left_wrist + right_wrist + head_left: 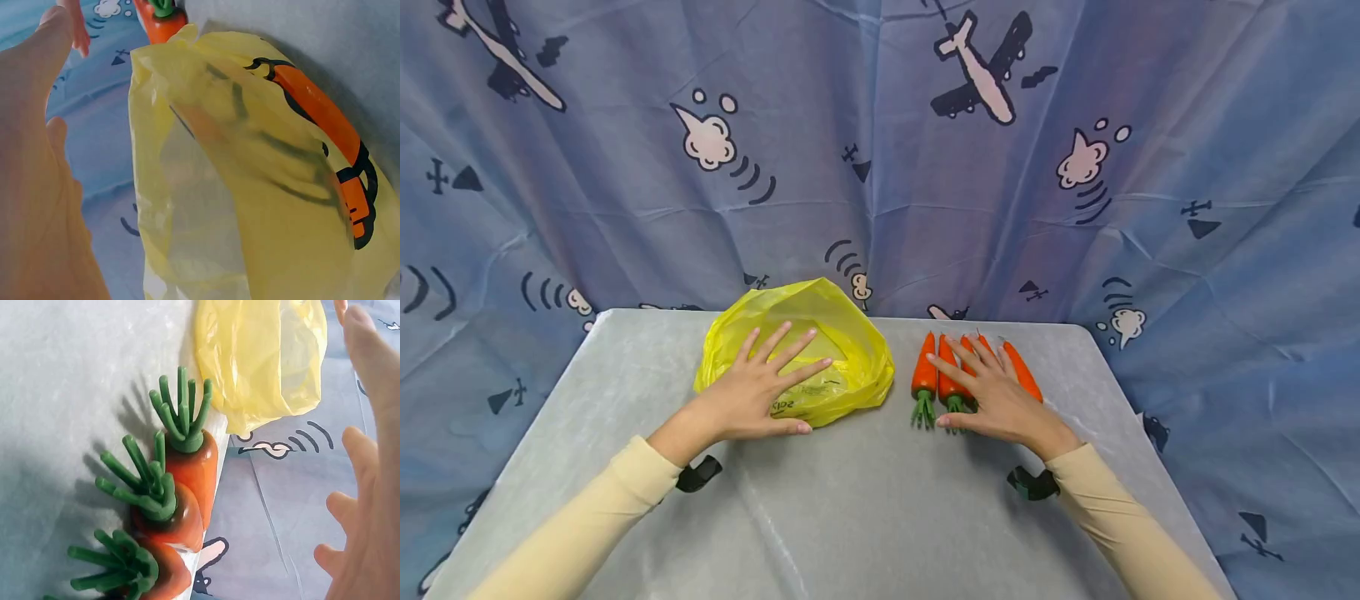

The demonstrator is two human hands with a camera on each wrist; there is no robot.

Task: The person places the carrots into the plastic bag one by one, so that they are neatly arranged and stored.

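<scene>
A yellow plastic bag [857, 367] stands on the table with its mouth held wide by its own shape. My left hand [752, 396] hovers over its near left side with fingers spread, gripping nothing; in the left wrist view the bag [300, 206] shows an orange and black print and sits apart from the hand. Several orange carrots [924, 367] with green stalks lie in a row to the right of the bag. Above them my right hand [1000, 404] is spread flat and partly hides them. The right wrist view shows the carrots [194, 478] below the hand, untouched.
The grey-white table [865, 517] ends at a back edge close behind the bag and carrots. A blue curtain [820, 167] with airplane drawings hangs right behind it and along both sides. Dark wrist straps [1033, 483] sit on both forearms.
</scene>
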